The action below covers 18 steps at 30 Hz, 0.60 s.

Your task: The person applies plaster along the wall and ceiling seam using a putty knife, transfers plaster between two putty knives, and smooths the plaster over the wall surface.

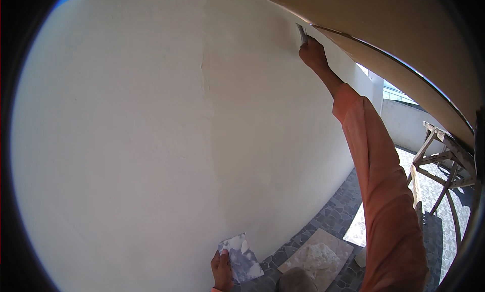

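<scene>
My right arm, in an orange-red sleeve, is stretched up and away. At its end my right hand (313,54) is closed round a putty knife (302,33), whose blade is by the upper part of a pale plastered wall (151,125), close under the sloping overhang. Whether the blade touches the wall I cannot tell. Low in front of me my left hand (222,273) grips a flat square plate (239,259) by its left edge. White and grey filler is smeared over the plate's face. A darker, damp-looking area (262,115) covers the wall's right part.
On the grey stone-patterned floor (336,203) lies a board (339,241) bearing a heap of white filler (319,257). A rounded brown shape (295,281) is in front of it. To the right stands a wooden trestle (447,158). A brown overhang (404,24) slopes across the upper right.
</scene>
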Motion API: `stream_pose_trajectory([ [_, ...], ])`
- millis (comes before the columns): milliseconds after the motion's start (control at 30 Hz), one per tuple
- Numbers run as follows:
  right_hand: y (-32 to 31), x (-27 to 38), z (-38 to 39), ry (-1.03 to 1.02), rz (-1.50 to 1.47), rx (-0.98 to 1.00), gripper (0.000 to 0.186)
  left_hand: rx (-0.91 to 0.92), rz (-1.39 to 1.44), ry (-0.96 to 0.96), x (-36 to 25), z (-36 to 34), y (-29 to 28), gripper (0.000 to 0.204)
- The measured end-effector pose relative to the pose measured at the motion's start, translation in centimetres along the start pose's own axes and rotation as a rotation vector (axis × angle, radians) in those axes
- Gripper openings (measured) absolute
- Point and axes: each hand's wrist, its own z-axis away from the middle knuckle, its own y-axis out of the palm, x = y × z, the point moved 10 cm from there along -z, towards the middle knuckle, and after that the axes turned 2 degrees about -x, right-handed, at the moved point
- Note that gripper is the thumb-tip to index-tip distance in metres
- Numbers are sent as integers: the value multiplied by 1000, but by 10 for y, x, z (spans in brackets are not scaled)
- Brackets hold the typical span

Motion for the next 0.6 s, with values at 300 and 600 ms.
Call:
stream_pose_trajectory([
  [300, 30, 70, 40, -417, 64, 43, 39, -5, -19, -13, 1, 0, -2, 30],
  [600, 3, -19, -2, 76, 52, 47, 38, -1, -48, 15, 7, -4, -10, 34],
])
